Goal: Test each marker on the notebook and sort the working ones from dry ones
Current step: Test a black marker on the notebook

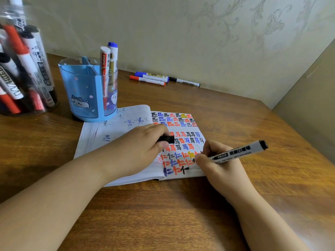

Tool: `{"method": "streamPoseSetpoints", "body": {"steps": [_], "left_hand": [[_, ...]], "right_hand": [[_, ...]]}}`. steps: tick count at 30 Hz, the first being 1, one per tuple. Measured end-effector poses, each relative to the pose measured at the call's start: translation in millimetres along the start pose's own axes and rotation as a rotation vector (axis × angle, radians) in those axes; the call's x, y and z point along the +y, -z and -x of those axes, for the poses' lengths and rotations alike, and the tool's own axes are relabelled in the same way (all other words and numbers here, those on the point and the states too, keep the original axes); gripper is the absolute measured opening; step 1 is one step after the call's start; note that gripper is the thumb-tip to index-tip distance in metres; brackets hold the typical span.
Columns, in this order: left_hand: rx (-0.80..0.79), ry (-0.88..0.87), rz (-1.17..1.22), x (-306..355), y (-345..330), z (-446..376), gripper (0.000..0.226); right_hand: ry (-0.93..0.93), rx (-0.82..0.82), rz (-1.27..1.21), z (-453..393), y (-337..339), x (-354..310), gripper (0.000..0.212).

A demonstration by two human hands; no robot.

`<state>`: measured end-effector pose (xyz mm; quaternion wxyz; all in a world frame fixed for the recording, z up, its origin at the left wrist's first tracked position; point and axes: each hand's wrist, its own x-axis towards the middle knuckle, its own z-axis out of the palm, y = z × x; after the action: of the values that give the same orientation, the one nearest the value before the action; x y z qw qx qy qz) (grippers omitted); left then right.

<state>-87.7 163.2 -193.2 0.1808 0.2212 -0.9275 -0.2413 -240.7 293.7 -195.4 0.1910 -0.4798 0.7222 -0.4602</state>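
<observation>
An open notebook (125,124) lies on the wooden table, its right page covered with rows of red, blue, black and yellow marks. My right hand (215,165) grips a white marker with black print (239,151), tip down on the bottom row of the page beside a fresh black stroke. My left hand (143,147) rests on the notebook and pinches the black cap (167,139) between thumb and fingers.
A blue divided pen holder (85,91) with two markers (108,58) stands behind the notebook. A clear jar (21,69) at far left holds several markers. Three markers (163,79) lie by the wall. A panel (311,98) bounds the table's right side.
</observation>
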Motion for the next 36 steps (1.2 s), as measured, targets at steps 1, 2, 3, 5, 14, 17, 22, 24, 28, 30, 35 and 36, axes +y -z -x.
{"method": "streamPoseSetpoints", "body": {"steps": [1,2,3,5,14,17,22,24,28,30,35,36], "left_hand": [[0.002,0.0,0.003,0,0,0,0.021],[0.008,-0.003,0.009,-1,0,0,0.021],[0.013,-0.006,0.015,-1,0,-1,0.021],[0.022,-0.009,0.026,-1,0,-1,0.023],[0.088,0.021,0.099,-6,11,-2,0.025],[0.142,0.067,0.116,-7,16,-3,0.029],[0.2,0.128,0.138,-13,23,-4,0.028],[0.22,0.15,0.134,-14,22,-4,0.026],[0.246,0.162,0.117,-18,21,-6,0.024],[0.254,0.147,0.116,-18,21,-6,0.024],[0.274,0.057,0.09,-7,20,-3,0.025],[0.279,0.041,0.086,-5,20,-3,0.024]], "right_hand": [[-0.013,-0.008,-0.011,0,0,0,0.034],[-0.018,-0.018,-0.015,1,0,1,0.034],[-0.012,-0.028,-0.01,1,0,1,0.034],[-0.001,-0.04,0.012,1,0,0,0.033],[0.009,0.168,-0.124,-8,2,-19,0.027],[-0.009,0.079,-0.189,-27,1,-45,0.017],[-0.013,0.019,-0.459,-61,-16,-64,0.019],[-0.09,0.091,-0.639,-66,-26,-57,0.022],[-0.135,0.112,-0.695,-64,-31,-41,0.026],[-0.127,0.111,-0.663,-62,-29,-37,0.031],[-0.006,0.062,-0.634,-60,-27,-35,0.033],[0.007,0.039,-0.623,-59,-27,-36,0.032]]}}
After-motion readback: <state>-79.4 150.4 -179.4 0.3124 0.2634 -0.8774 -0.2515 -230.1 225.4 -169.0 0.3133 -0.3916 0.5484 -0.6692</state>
